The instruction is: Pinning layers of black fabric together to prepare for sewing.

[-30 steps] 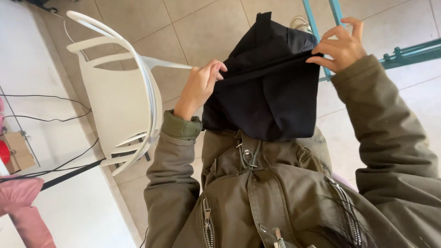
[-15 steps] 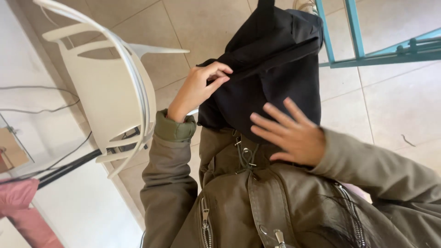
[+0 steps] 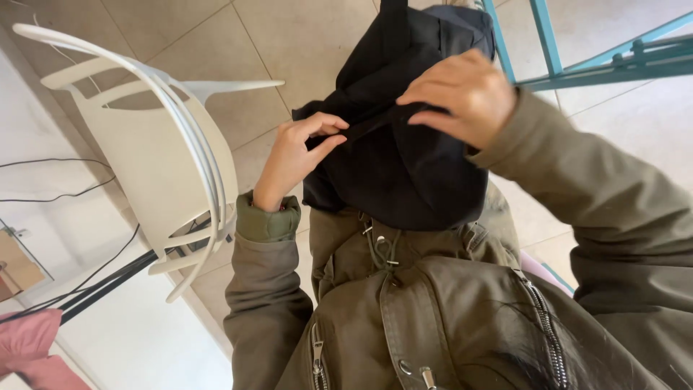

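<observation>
We see a tan tiled floor [image 3: 289, 43] far below, filling most of the view. Near us is a big olive green jacket [image 3: 447, 318] with zippers and snaps, and its sleeves reach up on both sides. On the left stands a white chair [image 3: 155, 155] with thin curved bars. It is just beside the left sleeve. Under the chair, dark cables [image 3: 94, 278] run across a white surface. In the far right corner there is a blue-green metal frame [image 3: 577, 65].

In the middle, held up in front of the jacket, is a black cloth bag [image 3: 404, 166]. It hangs between the two hands and covers the top of the jacket.

The right hand [image 3: 462, 90] is curled over the top edge of the bag, with its fingers bent down and gripping the cloth. The left hand [image 3: 296, 155] pinches a thin black strap [image 3: 368, 124] of the bag between thumb and fingertips. The two hands are near each other.

In the near left corner, a bit of pink cloth [image 3: 29, 347] peeks in.
</observation>
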